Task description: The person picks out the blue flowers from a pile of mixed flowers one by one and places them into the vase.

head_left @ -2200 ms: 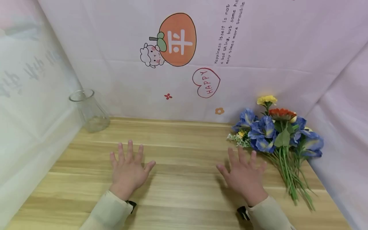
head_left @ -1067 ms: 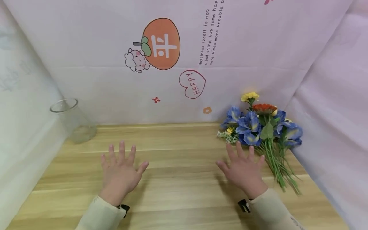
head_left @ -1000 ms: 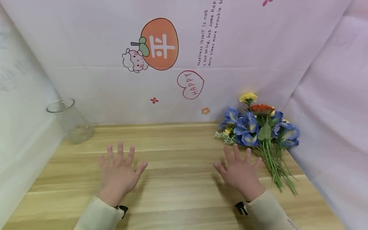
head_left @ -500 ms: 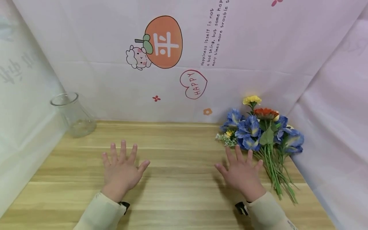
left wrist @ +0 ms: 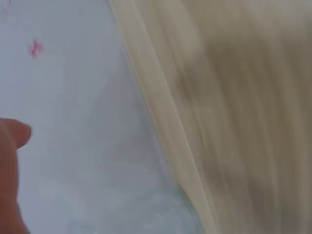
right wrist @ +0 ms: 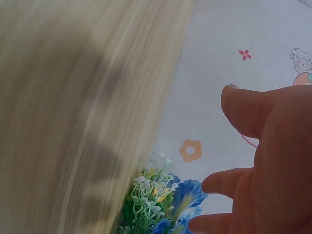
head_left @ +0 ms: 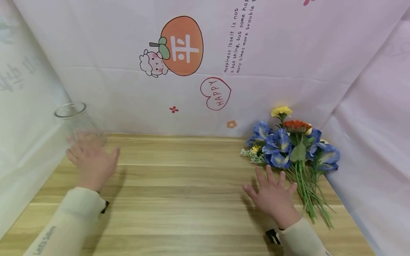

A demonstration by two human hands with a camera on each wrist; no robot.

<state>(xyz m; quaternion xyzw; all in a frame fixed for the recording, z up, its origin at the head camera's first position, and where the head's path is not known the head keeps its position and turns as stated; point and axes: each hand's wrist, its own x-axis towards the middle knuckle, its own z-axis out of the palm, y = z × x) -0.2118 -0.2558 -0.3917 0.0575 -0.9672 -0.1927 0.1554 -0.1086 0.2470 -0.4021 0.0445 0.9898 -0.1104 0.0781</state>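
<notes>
A clear glass vase [head_left: 77, 119] stands at the back left corner of the wooden table. My left hand [head_left: 94, 161], blurred by motion, is in front of it with fingers spread, covering its lower part; whether they touch, I cannot tell. In the left wrist view part of the vase [left wrist: 161, 212] shows at the bottom, faint and blurred. A bunch of flowers [head_left: 296, 142], blue, yellow and red-orange with green stems, lies at the back right. My right hand [head_left: 273, 199] hovers left of the stems, fingers spread, holding nothing. White sprigs and blue petals [right wrist: 187, 197] appear below it in the right wrist view.
The wooden table [head_left: 185, 199] runs back to a printed cloth wall [head_left: 137, 103]. Cloth also hangs along the left side [head_left: 29, 142] and the right side [head_left: 374, 153]. A black strap [head_left: 273, 236] shows at the right cuff.
My left hand has moved left and away from me, from above the table to the vase. My right hand has barely shifted. The head view swung about slightly; vase and flowers stay in place.
</notes>
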